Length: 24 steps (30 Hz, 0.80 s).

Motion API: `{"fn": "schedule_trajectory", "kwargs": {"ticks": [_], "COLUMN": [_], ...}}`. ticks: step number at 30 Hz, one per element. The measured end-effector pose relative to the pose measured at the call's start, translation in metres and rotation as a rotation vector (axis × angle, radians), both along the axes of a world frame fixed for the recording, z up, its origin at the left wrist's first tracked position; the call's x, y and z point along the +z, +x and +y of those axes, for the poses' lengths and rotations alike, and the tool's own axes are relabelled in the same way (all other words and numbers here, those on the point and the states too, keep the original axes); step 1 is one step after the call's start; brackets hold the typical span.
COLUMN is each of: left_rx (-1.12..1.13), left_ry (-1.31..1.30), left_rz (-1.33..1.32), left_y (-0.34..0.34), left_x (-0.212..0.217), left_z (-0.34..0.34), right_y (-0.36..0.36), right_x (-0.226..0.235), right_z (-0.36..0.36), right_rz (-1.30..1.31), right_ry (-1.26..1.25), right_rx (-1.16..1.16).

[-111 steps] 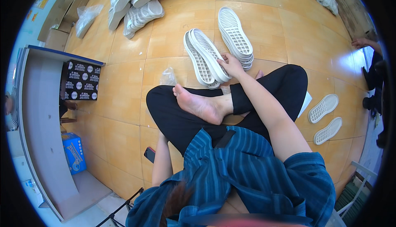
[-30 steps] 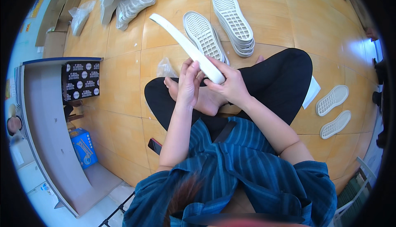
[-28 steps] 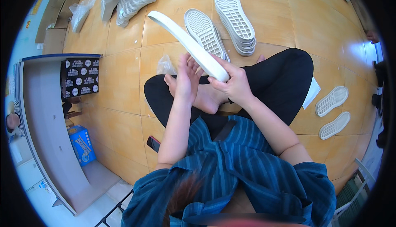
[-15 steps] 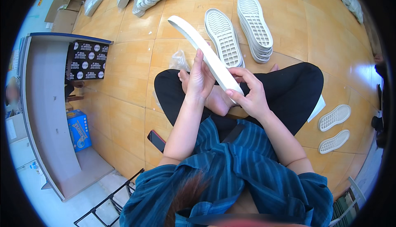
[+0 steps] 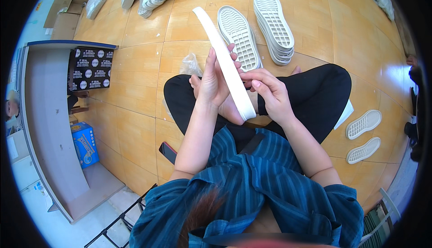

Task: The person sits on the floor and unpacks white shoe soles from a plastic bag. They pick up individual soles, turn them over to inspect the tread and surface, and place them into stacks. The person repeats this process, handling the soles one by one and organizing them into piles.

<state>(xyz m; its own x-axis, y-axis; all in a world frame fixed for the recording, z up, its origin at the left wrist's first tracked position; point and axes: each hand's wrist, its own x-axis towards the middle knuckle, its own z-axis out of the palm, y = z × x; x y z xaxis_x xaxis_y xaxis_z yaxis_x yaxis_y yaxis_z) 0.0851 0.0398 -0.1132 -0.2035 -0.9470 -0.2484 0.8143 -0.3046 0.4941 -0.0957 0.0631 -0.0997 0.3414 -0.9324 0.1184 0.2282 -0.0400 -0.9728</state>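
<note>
A white rubber shoe sole (image 5: 227,65) is held up in front of me, its long side edge toward the view. My left hand (image 5: 213,83) is closed around its middle, thumb at the near side and fingertips showing past the far side. The lower end hangs over my bare foot (image 5: 230,111). At the sole's right edge, my right hand (image 5: 272,95) has its fingers stretched toward it; the index fingertip appears to touch the edge. The right thumb lies apart from the sole. Beyond my hands stand two stacks of soles, the nearer-left stack (image 5: 239,36) and the right stack (image 5: 274,20).
Two single soles (image 5: 363,124) lie on the tiled floor at right. A phone (image 5: 168,152) rests left of my leg, and a crumpled plastic bag (image 5: 191,64) beyond my knee. A grey shelf unit (image 5: 49,113) with a black patterned box (image 5: 92,68) and a blue box (image 5: 85,144) stands at left.
The sole has swung more upright, its lower end moving left. My right hand has let go of that lower end and shifted up to the sole's right edge. The left hand keeps its hold.
</note>
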Motion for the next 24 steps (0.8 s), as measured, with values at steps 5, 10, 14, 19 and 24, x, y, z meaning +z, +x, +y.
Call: {"fn": "schedule_trajectory", "kwargs": {"ticks": [5,10,14,19,24], "left_rx": [0.005,0.062,0.094,0.175,0.182], "left_ry": [0.014,-0.055,-0.144,-0.244,-0.375], "left_rz": [-0.045,-0.230,-0.420,-0.616,-0.750], "left_y": [-0.006,-0.009,-0.009,-0.019,-0.033], "left_x": [0.006,0.016,0.022,0.019,0.018], "left_z": [-0.003,0.000,0.003,0.005,0.008], "right_y": [-0.003,-0.005,-0.005,-0.003,0.000], "right_x": [-0.001,-0.008,-0.015,-0.026,-0.046], "right_z": [-0.001,-0.001,-0.003,-0.003,-0.004], "right_rz": [-0.020,-0.062,0.029,0.150,0.199], "right_ry": [0.005,0.037,-0.003,-0.134,-0.029], "right_rx": [-0.006,-0.044,-0.095,-0.203,-0.238]}}
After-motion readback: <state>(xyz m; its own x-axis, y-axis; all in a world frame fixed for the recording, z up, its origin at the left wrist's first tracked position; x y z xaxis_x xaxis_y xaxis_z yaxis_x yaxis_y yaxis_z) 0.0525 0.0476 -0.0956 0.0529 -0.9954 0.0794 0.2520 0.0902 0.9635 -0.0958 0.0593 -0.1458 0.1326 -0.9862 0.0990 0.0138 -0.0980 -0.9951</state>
